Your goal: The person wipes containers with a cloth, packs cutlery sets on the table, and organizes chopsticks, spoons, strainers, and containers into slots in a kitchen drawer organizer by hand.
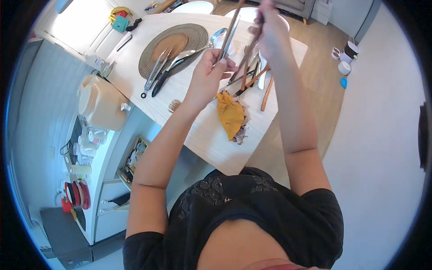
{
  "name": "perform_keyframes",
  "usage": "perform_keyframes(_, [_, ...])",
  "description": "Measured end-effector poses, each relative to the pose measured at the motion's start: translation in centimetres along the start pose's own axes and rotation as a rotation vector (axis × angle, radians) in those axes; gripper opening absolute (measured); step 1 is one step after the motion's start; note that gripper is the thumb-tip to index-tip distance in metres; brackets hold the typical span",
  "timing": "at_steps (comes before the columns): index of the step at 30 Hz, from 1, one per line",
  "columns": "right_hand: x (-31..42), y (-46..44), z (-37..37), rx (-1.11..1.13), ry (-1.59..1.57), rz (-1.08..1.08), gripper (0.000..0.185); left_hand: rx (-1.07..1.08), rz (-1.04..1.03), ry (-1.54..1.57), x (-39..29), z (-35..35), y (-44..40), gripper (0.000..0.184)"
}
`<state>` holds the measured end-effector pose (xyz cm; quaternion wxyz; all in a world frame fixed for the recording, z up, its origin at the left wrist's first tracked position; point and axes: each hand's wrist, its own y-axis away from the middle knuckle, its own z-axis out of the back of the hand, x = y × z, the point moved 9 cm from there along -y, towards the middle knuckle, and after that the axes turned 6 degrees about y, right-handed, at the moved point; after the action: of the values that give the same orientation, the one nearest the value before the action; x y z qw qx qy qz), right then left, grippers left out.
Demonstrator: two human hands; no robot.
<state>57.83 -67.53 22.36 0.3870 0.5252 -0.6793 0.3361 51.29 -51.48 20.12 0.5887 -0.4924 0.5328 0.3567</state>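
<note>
My left hand (209,74) is closed around several thin sticks (231,29) that look like chopsticks, brown and dark, pointing up and away. My right hand (273,41), slightly blurred, grips a dark brown stick (249,48), likely a chopstick, slanting down to the left. Beneath both hands lies a loose pile of utensils, including a wooden-handled one (267,95) and a white one (262,77). Nearer me sits a crumpled mustard-yellow cloth (229,116) with a patterned edge. Tongs (153,74) and a black-handled utensil (160,82) rest partly on a round woven placemat (196,32).
The pale table (211,143) spans the front, its near corner close to my body. White chairs (193,7) stand beyond it. On the left counter are a large beige jug (110,108) and red plates (81,195); an open drawer (135,155) sits below the jug.
</note>
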Motion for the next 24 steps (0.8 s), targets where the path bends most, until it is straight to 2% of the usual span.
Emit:
perform_keyframes(1, [2.5,0.0,0.3,-0.110,-0.231,0.169,0.026,-0.009,-0.006,0.002,-0.3,0.4,0.6,0.018])
perform_keyframes(4, [9.2,3.2,0.7,-0.060,-0.155,0.408,0.028,-0.060,0.103,-0.013,-0.6,2.8,2.2,0.017])
perform_keyframes(5, [10.6,3.9,-0.2,0.060,0.087,0.444,0.030,-0.071,0.104,-0.012,-1.0,3.4,2.7,0.017])
perform_keyframes(7, [10.1,4.8,-2.3,0.192,0.342,0.475,0.033,0.041,0.105,0.102,-1.9,2.9,4.0,0.016])
perform_keyframes(8, [7.0,4.1,-3.5,0.225,0.551,0.352,0.034,0.051,0.110,0.133,-2.1,2.4,4.5,0.017])
perform_keyframes(10, [3.6,6.1,-5.6,0.371,0.727,0.088,0.037,0.088,0.132,0.185,-1.3,1.8,5.2,0.017])
perform_keyframes(11, [3.8,6.4,-6.4,0.374,0.727,0.092,0.037,0.128,0.156,0.233,-0.8,1.2,5.5,0.018])
perform_keyframes(13, [4.7,6.3,-6.5,0.220,0.606,0.139,0.036,0.128,0.169,0.235,-0.4,1.0,6.5,0.018])
perform_keyframes(14, [7.9,6.6,-6.2,0.109,0.348,0.508,0.036,0.162,0.203,0.160,0.2,0.9,7.2,0.018])
perform_keyframes(15, [10.0,5.9,-5.4,0.130,0.257,0.589,0.036,0.198,0.238,0.087,0.9,0.7,7.9,0.019])
perform_keyframes(16, [12.1,7.2,-4.6,0.141,0.108,0.643,0.033,0.128,0.332,0.008,1.3,1.5,8.8,0.020])
perform_keyframes(17, [14.3,8.5,-3.8,0.159,-0.038,0.698,0.031,0.128,0.339,0.013,0.8,1.8,9.4,0.020])
perform_keyframes(18, [15.4,8.5,-3.0,0.316,-0.176,0.721,0.029,0.061,0.344,-0.028,0.1,3.1,9.8,0.018])
perform_keyframes(19, [14.9,8.9,-3.9,0.207,0.129,0.642,0.030,-0.009,0.350,-0.068,-0.6,4.3,10.1,0.017])
perform_keyframes(20, [13.2,10.6,-5.7,0.301,0.394,0.597,0.031,-0.006,0.329,-0.033,-1.6,4.7,10.2,0.014])
perform_keyframes(21, [11.4,12.6,-7.5,0.406,0.666,0.581,0.035,-0.013,0.338,-0.028,-2.3,5.6,10.3,0.014])
perform_keyframes(23, [4.0,16.7,-10.7,0.821,1.178,0.973,0.038,0.238,0.547,0.265,-2.4,4.2,11.2,0.012])
perform_keyframes(24, [1.6,17.8,-10.8,0.906,1.251,0.821,0.035,0.269,0.522,0.252,-3.2,4.1,11.4,0.013])
